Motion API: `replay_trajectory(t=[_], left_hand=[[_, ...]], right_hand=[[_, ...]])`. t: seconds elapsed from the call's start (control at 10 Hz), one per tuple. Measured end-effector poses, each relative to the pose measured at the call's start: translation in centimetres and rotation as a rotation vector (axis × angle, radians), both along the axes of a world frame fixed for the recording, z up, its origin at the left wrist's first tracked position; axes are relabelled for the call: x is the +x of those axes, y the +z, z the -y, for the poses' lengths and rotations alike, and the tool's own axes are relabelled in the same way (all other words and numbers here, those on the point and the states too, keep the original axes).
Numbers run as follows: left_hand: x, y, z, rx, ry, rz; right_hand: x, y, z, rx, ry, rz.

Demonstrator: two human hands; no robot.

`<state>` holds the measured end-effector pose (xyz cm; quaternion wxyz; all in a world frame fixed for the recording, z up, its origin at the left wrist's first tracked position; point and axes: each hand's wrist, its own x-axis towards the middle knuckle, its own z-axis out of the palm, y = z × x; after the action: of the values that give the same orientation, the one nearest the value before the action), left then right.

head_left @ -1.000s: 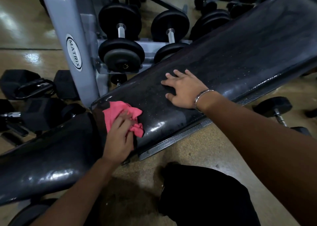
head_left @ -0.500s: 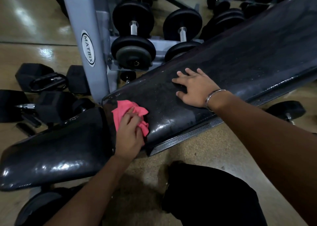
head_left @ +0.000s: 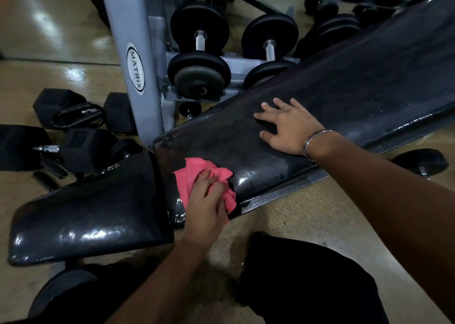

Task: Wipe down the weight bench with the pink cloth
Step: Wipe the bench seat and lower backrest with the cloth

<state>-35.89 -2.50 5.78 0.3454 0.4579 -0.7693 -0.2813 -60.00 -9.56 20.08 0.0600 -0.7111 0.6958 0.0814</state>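
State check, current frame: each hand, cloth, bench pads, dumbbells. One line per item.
left hand: gripping the pink cloth, pressing it on the backrest pad
right hand: open, flat on the backrest pad
pink cloth: bunched, at the pad's lower end
backrest pad: inclined, wet-looking sheen
seat pad: glossy, not touched
round dumbbells: racked
hex dumbbells: lying on the floor
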Motion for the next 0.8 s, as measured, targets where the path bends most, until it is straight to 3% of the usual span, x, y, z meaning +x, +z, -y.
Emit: replay_trajectory(t=[0.1, 0.2, 0.3, 0.4, 0.6, 0.7, 0.8], left_hand=[[-3.6, 2.8, -0.9, 0.141, 0.173, -0.086], [-2.6, 1.7, -1.5, -0.04, -0.009, -0.035], [-0.7, 1.0, 0.9, -0.099, -0.049, -0.003], [-4.1, 3.3, 0.7, 0.086, 0.141, -0.033], [-0.2, 0.7, 3.0, -0.199, -0.186, 0.072], [-3.7, 3.3, 1.9, 0.041, 0.088, -0.057], [-4.6, 2.8, -0.1, -0.023, -0.003, -0.03]], right_hand=[[0.0, 0.0, -0.1, -0.005, -0.002, -0.003], [-0.1, 0.2, 0.1, 0.024, 0.005, -0.017], [-0.1, 0.2, 0.3, 0.028, 0.007, -0.031], [0.1, 0.1, 0.2, 0.041, 0.014, -0.069], [0.2, 0.2, 0.4, 0.071, 0.021, -0.092], [0.2, 0.3, 0.4, 0.073, 0.014, -0.1], [0.0, 0.5, 0.4, 0.077, 0.012, -0.1]])
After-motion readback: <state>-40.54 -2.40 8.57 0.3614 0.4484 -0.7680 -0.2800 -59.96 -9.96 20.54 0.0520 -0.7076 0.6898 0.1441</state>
